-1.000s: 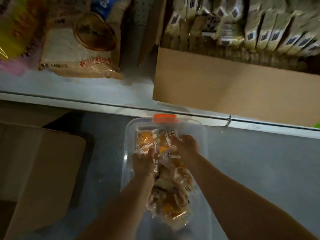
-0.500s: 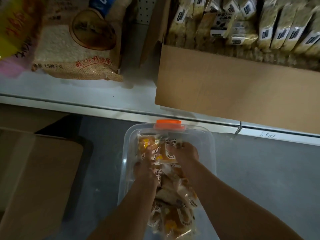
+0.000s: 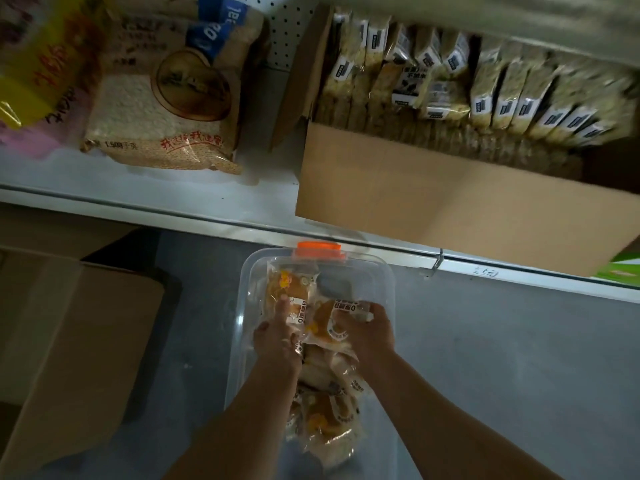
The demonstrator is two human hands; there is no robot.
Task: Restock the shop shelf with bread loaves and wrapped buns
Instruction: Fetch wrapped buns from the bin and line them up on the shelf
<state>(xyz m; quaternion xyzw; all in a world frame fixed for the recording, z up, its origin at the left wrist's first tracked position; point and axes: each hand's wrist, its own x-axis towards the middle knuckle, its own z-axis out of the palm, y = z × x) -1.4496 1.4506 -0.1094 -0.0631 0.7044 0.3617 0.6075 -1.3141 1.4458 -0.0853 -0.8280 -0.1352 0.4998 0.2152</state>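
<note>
Both hands now sitting lower in the clear plastic bin (image 3: pixel 382 271) than half a second ago; left hand (image 3: pixel 277 337) resting with fingers curled on a wrapped bun (image 3: pixel 287 289); right hand (image 3: pixel 369 332) gripping another wrapped bun (image 3: pixel 329 323); bin standing on the floor below the white shelf (image 3: pixel 173 199), more buns piled inside.

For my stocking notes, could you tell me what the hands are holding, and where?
Both hands grip wrapped buns in the clear tub: left hand one's near end, right hand another's right edge.

Clear-wrapped golden buns (image 3: pixel 325 327) heaped in a transparent tub (image 3: pixel 386 278)
</note>
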